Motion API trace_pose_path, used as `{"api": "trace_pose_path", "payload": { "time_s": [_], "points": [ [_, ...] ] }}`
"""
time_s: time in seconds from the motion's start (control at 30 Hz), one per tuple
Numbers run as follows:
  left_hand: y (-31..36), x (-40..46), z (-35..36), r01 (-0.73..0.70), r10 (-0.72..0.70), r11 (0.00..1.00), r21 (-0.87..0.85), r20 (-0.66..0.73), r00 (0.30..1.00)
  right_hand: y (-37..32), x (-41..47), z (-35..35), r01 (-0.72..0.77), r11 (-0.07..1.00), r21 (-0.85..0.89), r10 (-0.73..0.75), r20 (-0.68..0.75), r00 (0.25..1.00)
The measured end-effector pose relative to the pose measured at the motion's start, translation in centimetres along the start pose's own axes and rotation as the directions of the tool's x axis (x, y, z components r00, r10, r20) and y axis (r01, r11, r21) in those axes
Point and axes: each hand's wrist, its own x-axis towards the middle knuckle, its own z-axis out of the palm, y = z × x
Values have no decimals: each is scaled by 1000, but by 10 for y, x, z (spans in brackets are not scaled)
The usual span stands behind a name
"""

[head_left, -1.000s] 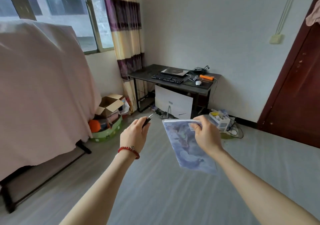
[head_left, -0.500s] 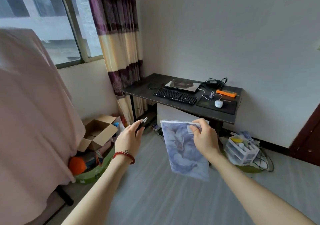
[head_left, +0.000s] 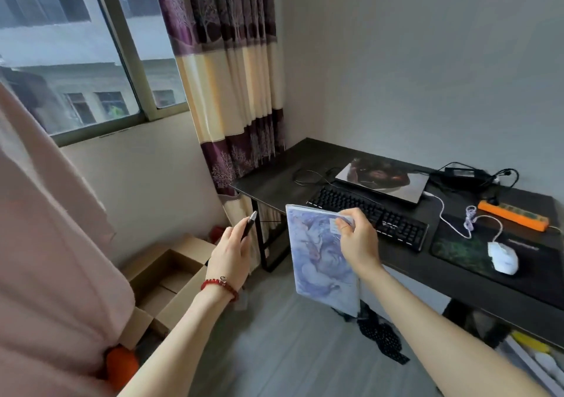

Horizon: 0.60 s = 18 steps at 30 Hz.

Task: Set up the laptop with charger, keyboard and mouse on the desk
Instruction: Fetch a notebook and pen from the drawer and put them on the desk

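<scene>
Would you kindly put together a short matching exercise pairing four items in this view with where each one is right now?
Items:
1. mouse
2. pen
3. power strip
4. laptop

Places:
A. closed, behind the keyboard
B. in the left hand
C. on the dark mouse pad
D. near the desk's back edge, right of the laptop

Pairs: 1-C, 2-B, 3-D, 4-A

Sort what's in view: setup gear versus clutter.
Setup gear: laptop, closed; charger; keyboard; mouse on mouse pad; desk.

Clutter: orange power strip, cardboard box, pen in left hand, booklet in right hand.
</scene>
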Motion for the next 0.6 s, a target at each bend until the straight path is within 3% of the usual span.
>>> {"api": "trace_pose_path", "payload": {
  "time_s": [0.13, 0.3, 0.6],
  "points": [
    [-63, 102, 36, 68, -67, 996, 53, -25, 997, 11, 103, 79, -45, 996, 82, 45, 0, 999],
    [-140, 220, 95, 81, -84, 995, 55, 47, 995, 45, 212, 180, -117, 985, 124, 120, -19, 993],
    [-230, 427, 194, 148, -159, 987, 64, 235, 959, 100, 403, 324, -449, 863, 230, 472, -56, 880]
  ]
}}
